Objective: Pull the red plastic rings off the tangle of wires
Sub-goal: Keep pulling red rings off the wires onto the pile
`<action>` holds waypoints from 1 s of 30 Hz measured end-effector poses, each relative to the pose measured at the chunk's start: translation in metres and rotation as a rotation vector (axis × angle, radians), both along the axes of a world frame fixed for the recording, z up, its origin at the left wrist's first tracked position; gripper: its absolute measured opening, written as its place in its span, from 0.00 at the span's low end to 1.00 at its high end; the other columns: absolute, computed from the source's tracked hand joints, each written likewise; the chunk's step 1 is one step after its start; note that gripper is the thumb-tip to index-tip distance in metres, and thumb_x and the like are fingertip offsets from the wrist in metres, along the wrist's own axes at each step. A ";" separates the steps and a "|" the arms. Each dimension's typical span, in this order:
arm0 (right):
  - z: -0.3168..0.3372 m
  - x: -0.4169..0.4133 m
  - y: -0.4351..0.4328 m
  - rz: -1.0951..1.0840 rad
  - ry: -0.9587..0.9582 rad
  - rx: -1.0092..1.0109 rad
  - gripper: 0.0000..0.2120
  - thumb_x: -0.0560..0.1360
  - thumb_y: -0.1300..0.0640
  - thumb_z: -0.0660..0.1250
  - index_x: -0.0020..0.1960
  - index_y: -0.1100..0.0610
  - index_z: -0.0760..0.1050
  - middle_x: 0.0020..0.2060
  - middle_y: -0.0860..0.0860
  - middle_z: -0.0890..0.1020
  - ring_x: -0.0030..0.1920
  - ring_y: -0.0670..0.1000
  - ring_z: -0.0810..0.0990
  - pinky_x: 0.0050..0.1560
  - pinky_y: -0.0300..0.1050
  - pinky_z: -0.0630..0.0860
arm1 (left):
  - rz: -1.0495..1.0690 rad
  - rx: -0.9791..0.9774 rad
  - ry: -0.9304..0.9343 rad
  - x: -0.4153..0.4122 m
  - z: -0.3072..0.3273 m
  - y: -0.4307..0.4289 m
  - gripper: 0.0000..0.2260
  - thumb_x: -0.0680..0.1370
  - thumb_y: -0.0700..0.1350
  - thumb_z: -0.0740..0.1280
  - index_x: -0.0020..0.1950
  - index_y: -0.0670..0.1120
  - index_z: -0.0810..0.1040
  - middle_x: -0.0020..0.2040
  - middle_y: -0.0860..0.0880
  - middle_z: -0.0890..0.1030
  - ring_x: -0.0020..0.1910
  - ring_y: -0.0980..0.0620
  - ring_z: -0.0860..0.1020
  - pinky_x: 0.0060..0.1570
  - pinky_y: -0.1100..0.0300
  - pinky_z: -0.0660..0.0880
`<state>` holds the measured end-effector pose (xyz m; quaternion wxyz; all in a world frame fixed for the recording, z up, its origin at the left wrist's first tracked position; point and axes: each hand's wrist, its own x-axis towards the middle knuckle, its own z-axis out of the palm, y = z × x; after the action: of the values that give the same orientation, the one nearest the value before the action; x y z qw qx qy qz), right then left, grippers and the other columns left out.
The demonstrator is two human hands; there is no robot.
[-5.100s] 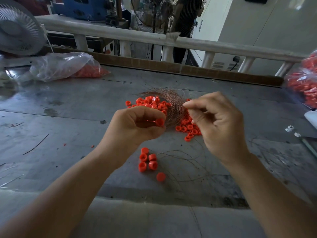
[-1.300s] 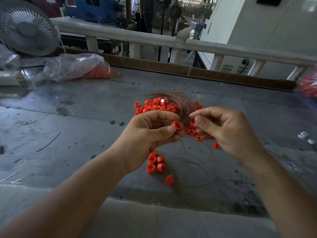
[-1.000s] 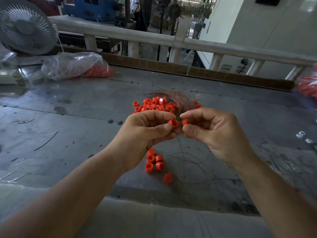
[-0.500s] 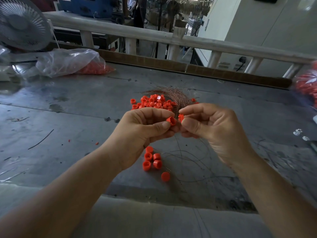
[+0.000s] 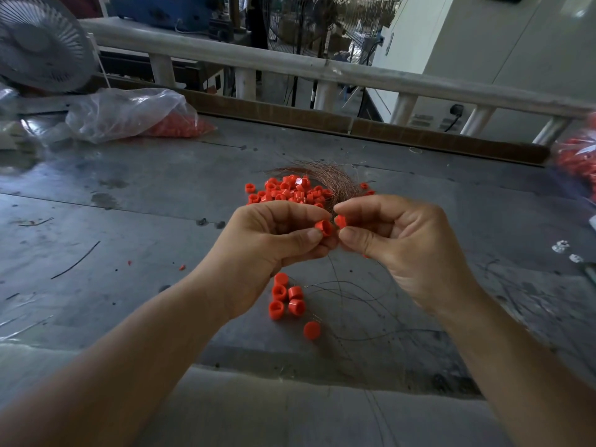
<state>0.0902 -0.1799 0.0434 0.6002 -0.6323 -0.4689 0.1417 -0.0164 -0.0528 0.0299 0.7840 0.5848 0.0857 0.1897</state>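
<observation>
A tangle of thin copper wires (image 5: 332, 180) lies mid-table with a heap of red plastic rings (image 5: 285, 191) caught in it. Above the table, in front of the heap, my left hand (image 5: 271, 246) pinches one red ring (image 5: 323, 228) between thumb and fingers. My right hand (image 5: 396, 243) pinches a second red ring (image 5: 340, 221) right beside it, the two hands almost touching. Several loose red rings (image 5: 287, 296) lie on the table below my hands, among stray single wires (image 5: 348, 295).
The work surface is a grey metal table (image 5: 129, 221). A clear plastic bag (image 5: 129, 112) with red rings lies at the back left, near a white fan (image 5: 38, 43). Another bag of red rings (image 5: 580, 162) sits at the right edge. A railing (image 5: 322, 71) runs behind.
My right hand moved in from the heap toward my left hand, and the two now hold rings side by side. The left hand kept its ring throughout.
</observation>
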 end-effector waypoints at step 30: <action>-0.006 -0.005 0.003 -0.120 -0.317 -0.036 0.09 0.64 0.57 0.72 0.41 0.45 0.78 0.38 0.42 0.82 0.39 0.43 0.82 0.43 0.40 0.79 | 0.019 0.127 0.025 -0.002 0.000 -0.003 0.09 0.62 0.38 0.68 0.39 0.47 0.84 0.35 0.47 0.84 0.35 0.52 0.83 0.35 0.67 0.77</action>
<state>0.0853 -0.1768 0.0377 0.5145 -0.6844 -0.5164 0.0124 -0.0180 -0.0553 0.0296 0.7425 0.6347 0.0888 0.1947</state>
